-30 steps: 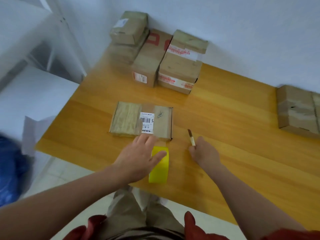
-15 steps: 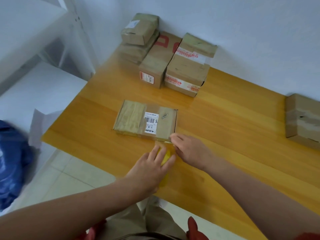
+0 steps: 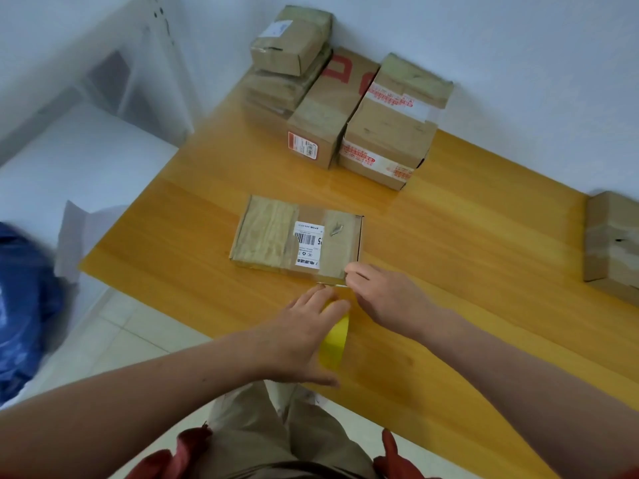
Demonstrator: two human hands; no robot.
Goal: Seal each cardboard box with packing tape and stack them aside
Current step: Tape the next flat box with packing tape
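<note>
A flat brown cardboard box with a white barcode label [image 3: 273, 236] lies closed on the glossy orange-yellow wooden surface [image 3: 484, 254], with brownish tape over much of its top. Just nearer the person than this flat box, a roll of yellow packing tape [image 3: 334, 344] stands on its edge. The left hand [image 3: 297, 340] lies over the roll. Its fingers [image 3: 321, 299] curve across the top towards the flat box, the thumb is spread on the near side, and they grasp the roll. The right hand [image 3: 390, 299] sits at the flat box's near right corner, with its fingers [image 3: 356, 271] clenched against the box's near edge. A thin pale strip [image 3: 332, 285] runs along that edge from those fingers towards the left hand, but whether they pinch it cannot be told.

Beyond the flat box, a cluster of taped cardboard boxes [image 3: 387, 133] stands against the white wall [image 3: 484, 46], one small box stacked on others at its left end. Well apart to the right of the flat box sits another brown cardboard box [image 3: 612, 236], cut off by the picture's edge. To the left of the flat box, off the surface, is a blurred blue bag [image 3: 20, 305].
</note>
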